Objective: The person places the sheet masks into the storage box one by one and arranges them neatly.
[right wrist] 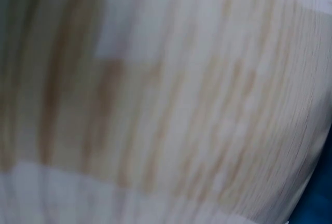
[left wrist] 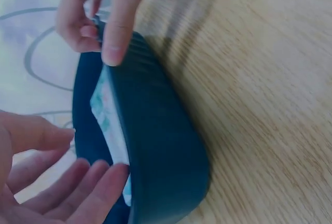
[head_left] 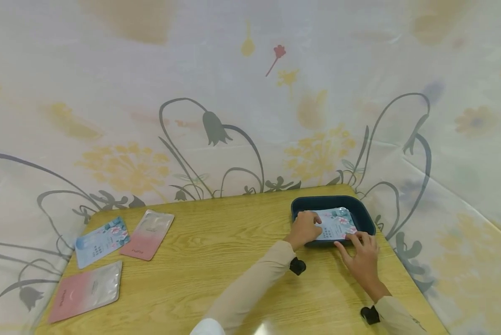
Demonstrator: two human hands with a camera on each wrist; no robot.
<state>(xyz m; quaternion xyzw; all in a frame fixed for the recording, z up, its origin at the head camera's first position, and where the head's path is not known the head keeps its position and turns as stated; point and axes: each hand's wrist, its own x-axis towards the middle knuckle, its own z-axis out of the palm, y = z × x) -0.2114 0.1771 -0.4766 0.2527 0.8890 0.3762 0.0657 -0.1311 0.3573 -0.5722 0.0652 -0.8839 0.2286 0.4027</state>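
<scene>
A dark blue tray (head_left: 361,215) stands at the right end of the table. Inside it lies a light blue floral sachet (head_left: 336,223), which looks like a face-mask packet. My left hand (head_left: 305,229) is over the tray's left part, at the sachet's left side. In the left wrist view its fingers (left wrist: 98,190) reach inside the rim beside the sachet, with the thumb held apart from them. My right hand (head_left: 364,258) grips the tray's near rim toward the right, thumb outside the wall and fingers over the inside.
On the wooden table (head_left: 217,232), another blue floral sachet (head_left: 101,242) lies at the far left. Near it are a pink and silver sachet (head_left: 147,235) and a larger-looking one (head_left: 87,292) closer to me. A flower-printed curtain (head_left: 242,93) hangs behind the table.
</scene>
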